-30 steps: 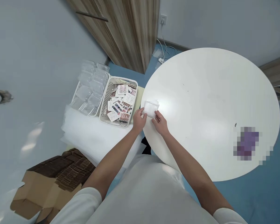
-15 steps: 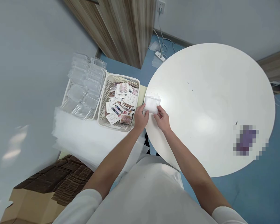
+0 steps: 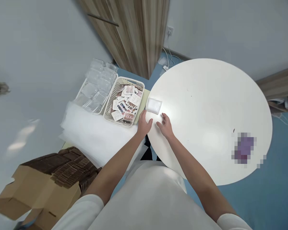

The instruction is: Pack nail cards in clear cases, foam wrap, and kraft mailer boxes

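Observation:
A small white rectangular packet (image 3: 154, 105) lies flat at the left edge of the round white table (image 3: 206, 95). Its rim looks paler and raised; what is inside cannot be made out. My left hand (image 3: 144, 124) is just below its lower left corner, fingers apart and holding nothing; whether a fingertip brushes the corner is unclear. Off the packet's lower right side, my right hand (image 3: 166, 127) hovers with thumb and fingers spread, also holding nothing. Left of the packet stands a white plastic basket (image 3: 108, 111) of carded press-on nail sets (image 3: 127, 103).
Another basket holds stacked clear plastic boxes (image 3: 96, 86). White translucent foam sheets (image 3: 93, 134) are piled in front of the baskets. An open carton (image 3: 38, 191) with brown folded pieces (image 3: 69, 169) sits at lower left. A blurred purple object (image 3: 245, 147) lies on the table's right.
Both hands have let go of the white packet and drawn slightly back toward me. It now rests flat on the table. The camera view has shifted a little.

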`<state>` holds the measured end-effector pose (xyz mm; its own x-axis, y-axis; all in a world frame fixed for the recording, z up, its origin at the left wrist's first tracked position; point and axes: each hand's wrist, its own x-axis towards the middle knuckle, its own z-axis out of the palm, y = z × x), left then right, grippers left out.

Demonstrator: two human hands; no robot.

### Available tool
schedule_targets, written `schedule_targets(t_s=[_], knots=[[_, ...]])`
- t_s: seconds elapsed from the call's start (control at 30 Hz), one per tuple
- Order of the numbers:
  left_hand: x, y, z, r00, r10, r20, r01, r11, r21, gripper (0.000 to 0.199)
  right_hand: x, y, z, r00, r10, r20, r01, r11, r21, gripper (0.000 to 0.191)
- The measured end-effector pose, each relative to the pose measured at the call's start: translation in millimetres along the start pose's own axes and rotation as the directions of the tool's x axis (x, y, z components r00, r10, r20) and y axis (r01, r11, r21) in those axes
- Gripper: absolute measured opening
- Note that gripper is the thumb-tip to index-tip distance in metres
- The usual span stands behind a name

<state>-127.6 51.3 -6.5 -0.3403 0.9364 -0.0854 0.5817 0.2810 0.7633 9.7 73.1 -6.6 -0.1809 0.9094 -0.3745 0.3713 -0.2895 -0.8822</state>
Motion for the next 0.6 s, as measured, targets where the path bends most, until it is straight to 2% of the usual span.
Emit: schedule_targets(t_s=[0.13, 0.27, 0.43, 0.6], knots=[[-37, 0, -4.2, 1.0, 0.011, -0.003, -0.011, 0.999, 0.038, 0.05, -26, 4, -14, 0.998, -0.034, 0.058, 0.036, 0.999, -0.027, 0.057], [-75, 1, -11.7, 0.999, -0.036, -0.032, 0.037, 0.998, 0.053, 0.045, -46, 10, -19, 0.993, -0.06, 0.106, 0.065, 0.997, -0.05, 0.054], [-113, -2, -26.0, 0.99, -0.107, -0.093, 0.111, 0.993, 0.046, 0.04, -57, 15, -9, 0.98, -0.084, 0.179, 0.102, 0.99, -0.096, 0.051], [-134, -11, -41.1, 0.979, -0.163, -0.121, 0.169, 0.985, 0.04, 0.036, -61, 10, 5, 0.966, -0.119, 0.228, 0.147, 0.983, -0.113, 0.05]])
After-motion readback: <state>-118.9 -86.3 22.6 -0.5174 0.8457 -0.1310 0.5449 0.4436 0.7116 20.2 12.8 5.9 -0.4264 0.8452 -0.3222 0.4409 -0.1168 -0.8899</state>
